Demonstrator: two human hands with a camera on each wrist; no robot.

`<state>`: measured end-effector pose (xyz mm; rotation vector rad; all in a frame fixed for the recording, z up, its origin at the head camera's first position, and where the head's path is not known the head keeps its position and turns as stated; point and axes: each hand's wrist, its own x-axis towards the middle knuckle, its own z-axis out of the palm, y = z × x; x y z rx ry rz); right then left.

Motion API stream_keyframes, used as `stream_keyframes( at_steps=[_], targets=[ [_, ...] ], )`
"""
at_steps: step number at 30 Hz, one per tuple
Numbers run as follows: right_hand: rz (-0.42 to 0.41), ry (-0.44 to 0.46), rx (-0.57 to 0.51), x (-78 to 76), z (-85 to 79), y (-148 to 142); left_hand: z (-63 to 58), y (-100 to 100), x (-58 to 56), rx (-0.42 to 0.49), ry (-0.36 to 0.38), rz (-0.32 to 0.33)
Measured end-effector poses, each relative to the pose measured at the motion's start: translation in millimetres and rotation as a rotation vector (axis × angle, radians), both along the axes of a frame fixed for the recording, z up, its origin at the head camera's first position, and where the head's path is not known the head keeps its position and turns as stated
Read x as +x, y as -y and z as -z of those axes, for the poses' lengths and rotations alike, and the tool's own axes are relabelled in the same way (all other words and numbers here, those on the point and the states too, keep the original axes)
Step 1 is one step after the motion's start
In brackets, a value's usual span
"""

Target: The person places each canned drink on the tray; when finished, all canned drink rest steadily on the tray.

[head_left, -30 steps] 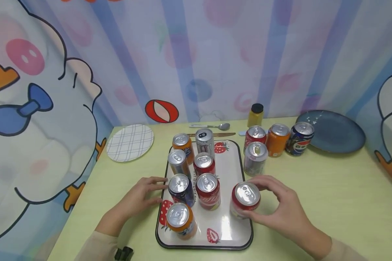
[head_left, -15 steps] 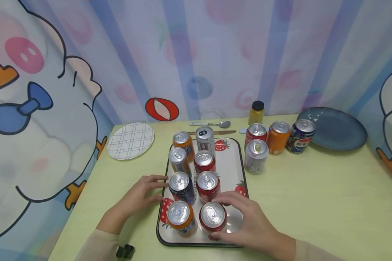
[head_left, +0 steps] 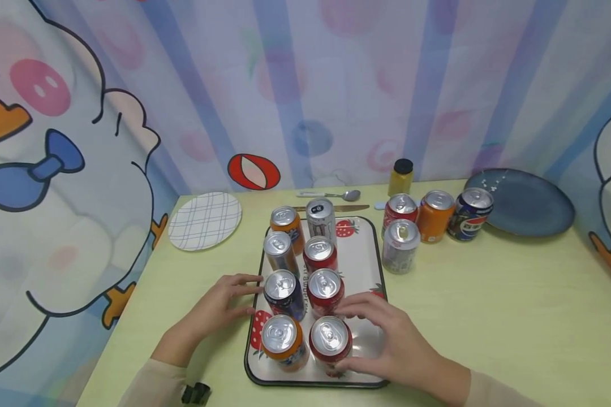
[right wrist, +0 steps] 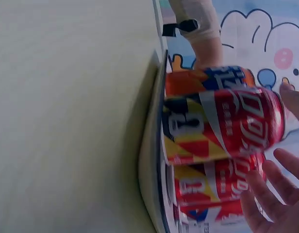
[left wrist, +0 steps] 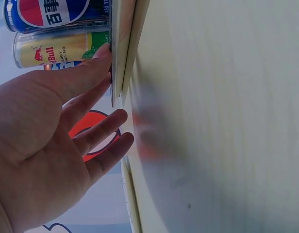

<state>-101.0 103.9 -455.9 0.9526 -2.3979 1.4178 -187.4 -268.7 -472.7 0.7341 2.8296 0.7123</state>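
A person's right hand (head_left: 402, 345) is loosening around a red-and-yellow cylindrical metal can (head_left: 331, 339), no longer gripping it, now standing at the near end of a white rectangular, black-rimmed tray (head_left: 358, 260) (a second ago, it was held over the right rim). The left hand (head_left: 216, 308), relaxed and empty, is resting at the left rim.

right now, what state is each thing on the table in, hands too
White strawberry-print tray: flat, loaded
Eight coloured metal cans on it: upright
Four coloured metal cans beside it: upright
Yellow bottle with black cap: upright, capped
White checked round plate: flat
Dark blue round plate: flat
Silver spoon: lying flat
Brown knife: flat, partly hidden
Pale blue piece: partly hidden
Left hand: open, at tray's edge
Right hand: open, at front red can
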Motion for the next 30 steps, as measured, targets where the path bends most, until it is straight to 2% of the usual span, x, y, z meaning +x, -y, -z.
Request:
stream_keyframes(
  at_steps=[3,11,16,19,22,26,30],
  targets=[
    [0.084,-0.004,0.006,-7.5,-3.7,-15.2,-0.5,-1.1,-0.3,0.005,-0.003,0.002],
    [0.371,-0.078,-0.011,-34.8,-12.5,-53.6,-0.3,-0.4,-1.1,0.001,0.01,-0.011],
    [0.499,-0.167,-0.041,-52.8,-8.5,-72.5,1.1,0.6,-0.8,-0.001,0.008,-0.003],
    [0.565,-0.16,-0.029,-64.6,-2.6,-81.9,1.1,0.7,-0.6,-0.003,0.021,-0.012],
    [0.588,-0.104,-0.009,-76.4,3.6,-89.5,-0.2,0.2,-0.2,-0.009,0.027,-0.016],
    [0.546,-0.031,0.01,-89.9,9.9,-95.8,-2.0,-1.0,0.3,-0.007,0.039,-0.023],
    [0.513,-0.009,0.025,-97.9,12.8,-97.2,-2.4,-2.1,0.0,0.0,0.033,-0.021]
  ],
)
